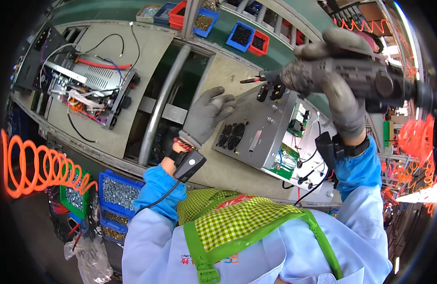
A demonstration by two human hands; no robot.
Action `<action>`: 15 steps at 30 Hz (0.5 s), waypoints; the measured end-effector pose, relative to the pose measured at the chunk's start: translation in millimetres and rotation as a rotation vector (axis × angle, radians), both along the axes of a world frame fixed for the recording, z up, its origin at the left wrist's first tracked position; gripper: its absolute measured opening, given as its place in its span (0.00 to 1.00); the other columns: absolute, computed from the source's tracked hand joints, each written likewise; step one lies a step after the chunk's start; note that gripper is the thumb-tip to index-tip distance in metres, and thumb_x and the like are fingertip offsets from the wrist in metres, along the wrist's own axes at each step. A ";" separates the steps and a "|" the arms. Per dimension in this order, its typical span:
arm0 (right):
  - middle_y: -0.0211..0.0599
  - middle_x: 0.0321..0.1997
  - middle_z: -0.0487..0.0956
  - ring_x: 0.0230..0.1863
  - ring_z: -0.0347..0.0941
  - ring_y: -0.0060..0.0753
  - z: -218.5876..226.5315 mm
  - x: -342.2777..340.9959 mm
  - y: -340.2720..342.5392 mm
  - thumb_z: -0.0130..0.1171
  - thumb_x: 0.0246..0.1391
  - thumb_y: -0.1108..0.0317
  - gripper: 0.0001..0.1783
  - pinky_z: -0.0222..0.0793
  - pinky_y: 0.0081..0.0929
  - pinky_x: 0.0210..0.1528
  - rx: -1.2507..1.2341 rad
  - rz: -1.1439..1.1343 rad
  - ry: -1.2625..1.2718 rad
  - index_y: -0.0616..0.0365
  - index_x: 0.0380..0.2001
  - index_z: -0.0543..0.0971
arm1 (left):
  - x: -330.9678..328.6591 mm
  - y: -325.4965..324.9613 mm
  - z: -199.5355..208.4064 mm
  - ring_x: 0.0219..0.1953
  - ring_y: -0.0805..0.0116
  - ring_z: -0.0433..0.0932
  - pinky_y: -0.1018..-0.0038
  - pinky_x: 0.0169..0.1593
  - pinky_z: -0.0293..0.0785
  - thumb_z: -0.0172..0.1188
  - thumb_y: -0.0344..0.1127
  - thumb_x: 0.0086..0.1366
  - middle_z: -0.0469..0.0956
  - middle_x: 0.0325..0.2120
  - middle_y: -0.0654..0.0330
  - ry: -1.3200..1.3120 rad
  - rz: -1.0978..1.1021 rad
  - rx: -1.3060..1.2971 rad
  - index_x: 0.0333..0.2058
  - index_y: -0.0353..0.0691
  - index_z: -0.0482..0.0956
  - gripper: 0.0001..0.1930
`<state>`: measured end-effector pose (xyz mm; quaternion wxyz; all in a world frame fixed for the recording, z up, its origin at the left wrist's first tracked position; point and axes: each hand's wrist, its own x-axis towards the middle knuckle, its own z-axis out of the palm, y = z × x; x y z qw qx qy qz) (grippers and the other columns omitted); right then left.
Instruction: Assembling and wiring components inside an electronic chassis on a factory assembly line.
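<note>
My right hand [344,106], in a grey glove, is wrapped round a black power screwdriver [332,78] held level above the bench. The driver's bit points left, over the far end of a grey metal equipment case [249,120]. Two round fan grilles and black sockets show on this case's panel; green circuit boards [287,161] and wires lie exposed along its right side. Just left of the case is my gloved left hand [209,116], its fingers apart and slightly bent. Nothing shows in it, though its palm side is hidden. Both wrists carry black strapped boxes with cables.
Another opened metal unit [93,78] with loose wires stands on the left bench, across a gap with a metal rail [164,104]. Parts bins [240,37] line the far side; a blue screw bin [117,191] sits near left. An orange coiled hose [43,170] hangs at left.
</note>
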<state>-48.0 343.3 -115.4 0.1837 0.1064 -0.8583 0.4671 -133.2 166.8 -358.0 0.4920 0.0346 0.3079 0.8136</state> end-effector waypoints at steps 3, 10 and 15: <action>0.49 0.48 0.79 0.51 0.77 0.50 -12.5 5.8 14.2 0.63 0.58 0.62 0.30 0.77 0.47 0.53 -0.031 -0.124 0.070 0.60 0.59 0.64 | -5.5 34.8 1.4 0.42 0.71 0.75 0.81 0.43 0.75 0.54 0.39 0.72 0.73 0.47 0.53 0.033 -0.050 -0.070 0.56 0.31 0.66 0.21; 0.49 0.47 0.79 0.53 0.76 0.50 -43.0 2.8 44.8 0.70 0.53 0.61 0.37 0.75 0.48 0.55 -0.136 -0.173 0.039 0.60 0.59 0.62 | -13.8 92.3 -3.1 0.28 0.82 0.69 0.87 0.31 0.69 0.55 0.42 0.72 0.72 0.32 0.66 -0.329 -0.031 0.162 0.52 0.38 0.69 0.17; 0.49 0.46 0.79 0.53 0.76 0.51 -49.8 -3.7 49.0 0.69 0.53 0.59 0.37 0.76 0.48 0.54 -0.250 -0.172 -0.017 0.61 0.59 0.62 | -17.0 104.3 -12.1 0.25 0.84 0.67 0.89 0.27 0.66 0.54 0.43 0.72 0.71 0.28 0.69 -0.664 -0.057 0.409 0.49 0.39 0.71 0.15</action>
